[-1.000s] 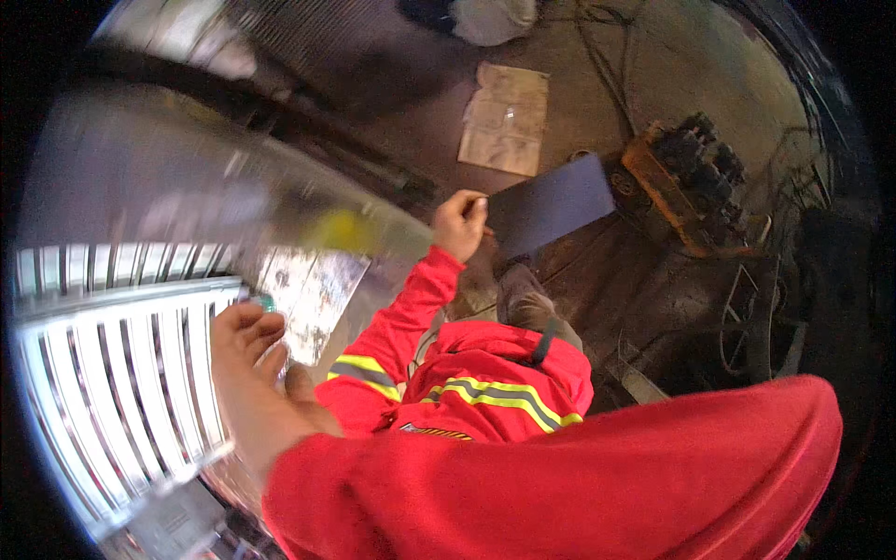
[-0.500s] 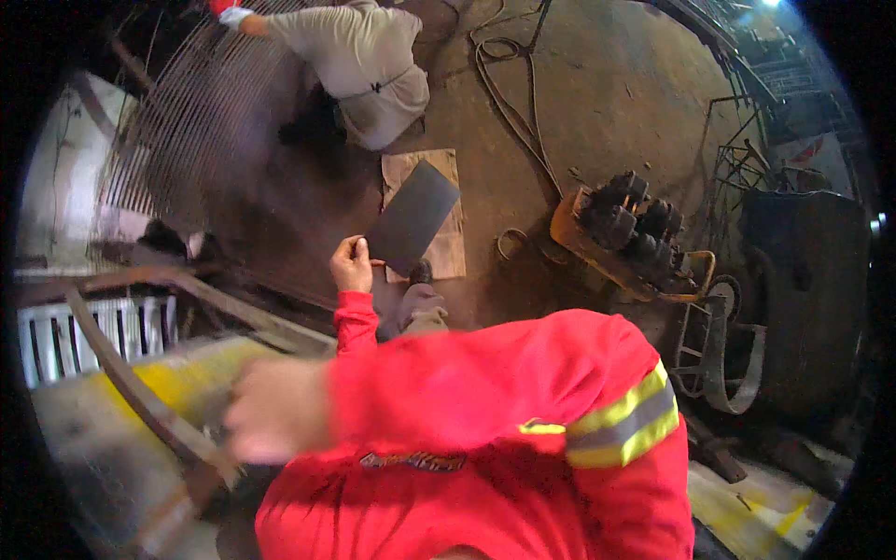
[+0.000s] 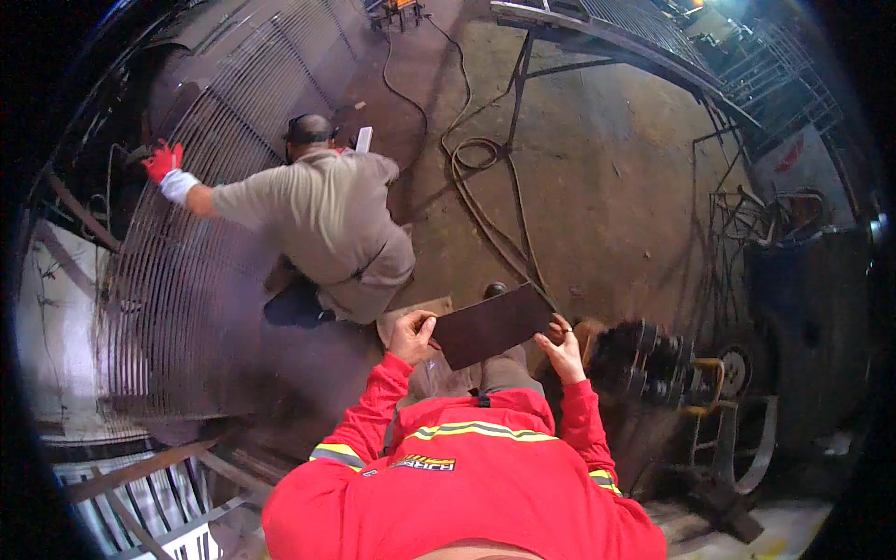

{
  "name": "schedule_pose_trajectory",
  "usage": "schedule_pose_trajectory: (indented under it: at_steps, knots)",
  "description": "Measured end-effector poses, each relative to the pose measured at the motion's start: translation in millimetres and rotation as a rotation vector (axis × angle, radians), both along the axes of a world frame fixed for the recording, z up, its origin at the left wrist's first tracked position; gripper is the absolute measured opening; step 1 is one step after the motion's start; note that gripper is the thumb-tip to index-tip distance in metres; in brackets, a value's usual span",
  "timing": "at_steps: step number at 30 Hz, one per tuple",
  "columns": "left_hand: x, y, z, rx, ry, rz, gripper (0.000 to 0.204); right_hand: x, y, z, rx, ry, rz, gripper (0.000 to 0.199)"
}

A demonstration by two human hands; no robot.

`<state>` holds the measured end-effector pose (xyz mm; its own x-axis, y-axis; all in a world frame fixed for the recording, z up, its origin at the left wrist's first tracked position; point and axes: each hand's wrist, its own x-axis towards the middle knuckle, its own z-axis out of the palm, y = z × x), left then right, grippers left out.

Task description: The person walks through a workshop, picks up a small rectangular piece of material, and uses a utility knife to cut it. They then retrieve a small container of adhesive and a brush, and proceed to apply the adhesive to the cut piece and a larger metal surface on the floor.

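Note:
A thin dark rectangular sheet is held in front of my waist, slightly tilted. My left hand pinches its left end between thumb and fingers. At the opposite end, my right hand is closed on the right edge. Both hands are bare below red sleeves. Under the sheet, a flat brownish board on the floor is partly hidden.
A co-worker crouches ahead to the left, a red-gloved hand reaching to a slatted metal panel. A hose loops across the floor. Dark machinery stands near my right. A metal-legged table is farther off.
My right hand has come from beside the bench on the left to the sheet's right end. The sheet has turned from upright-slanting to nearly crosswise. My view has shifted, showing more of the co-worker.

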<state>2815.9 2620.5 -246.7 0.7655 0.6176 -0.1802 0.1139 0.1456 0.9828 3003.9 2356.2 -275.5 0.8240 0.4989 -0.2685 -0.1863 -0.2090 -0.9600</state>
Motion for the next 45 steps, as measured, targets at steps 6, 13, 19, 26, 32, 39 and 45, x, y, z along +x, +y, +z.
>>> schedule_pose_trajectory:
  at_steps: [6, 13, 19, 26, 32, 39, 45]
  knots:
    - [232.6, 156.7, -32.3, 0.083, 0.025, 0.079, 0.015, 245.7, 192.3, 2.6, 0.201, 0.278, 0.287, 0.019]
    - [402.3, 334.3, 15.6, -0.638, 0.023, 0.294, 0.042, 436.6, 434.2, 92.5, 0.199, -0.579, 0.528, 0.02]
    - [557.7, 472.7, 30.8, -0.435, 0.051, 0.269, 0.032, 527.1, 580.1, 76.2, 0.212, -0.98, 0.806, 0.059]
    - [755.8, 687.6, 72.4, -0.069, -0.085, 0.228, 0.025, 727.5, 774.9, 86.5, 0.149, -0.876, 0.419, 0.052]
    - [880.4, 834.2, 39.5, -0.104, -0.198, 0.12, 0.025, 850.7, 936.3, 97.6, 0.308, 0.136, 0.248, 0.043]
    - [1044.0, 996.7, -2.8, -0.11, -0.018, -0.037, 0.029, 994.0, 1142.4, 13.4, 0.332, 0.291, 0.193, 0.019]
    - [1249.5, 1176.2, 25.8, -0.039, 0.071, 0.143, 0.029, 1182.6, 1314.2, 38.5, 0.317, 0.155, 0.13, 0.017]
